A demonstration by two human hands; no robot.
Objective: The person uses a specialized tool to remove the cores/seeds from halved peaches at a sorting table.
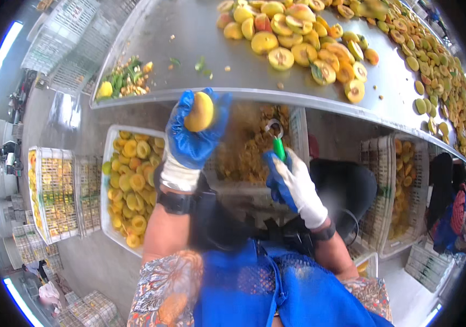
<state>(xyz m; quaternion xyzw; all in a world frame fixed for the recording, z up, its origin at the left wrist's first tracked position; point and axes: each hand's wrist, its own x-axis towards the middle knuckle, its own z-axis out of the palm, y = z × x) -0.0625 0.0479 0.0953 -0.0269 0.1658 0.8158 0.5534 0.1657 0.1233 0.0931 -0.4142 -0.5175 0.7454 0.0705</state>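
My left hand [194,133], in a blue-coated white glove, holds a yellow peach [199,112] just in front of the steel table's edge. Its smooth skin faces me, so I cannot tell whether it is whole or a half. The green handle [278,148] of a pitting tool with a looped metal blade [274,128] is gripped in my gloved right hand [292,180]. Below and between both hands stands a crate of brown pits and scraps [249,155]. Halved peaches [298,45], some with pits showing, are heaped on the table beyond.
The steel table [155,49] has a raised front rim. Leaves and pits [130,77] lie in its left corner. A white crate of peach halves [135,188] stands at my left, and another filled crate [404,192] at my right. More peaches [429,61] cover the table's right side.
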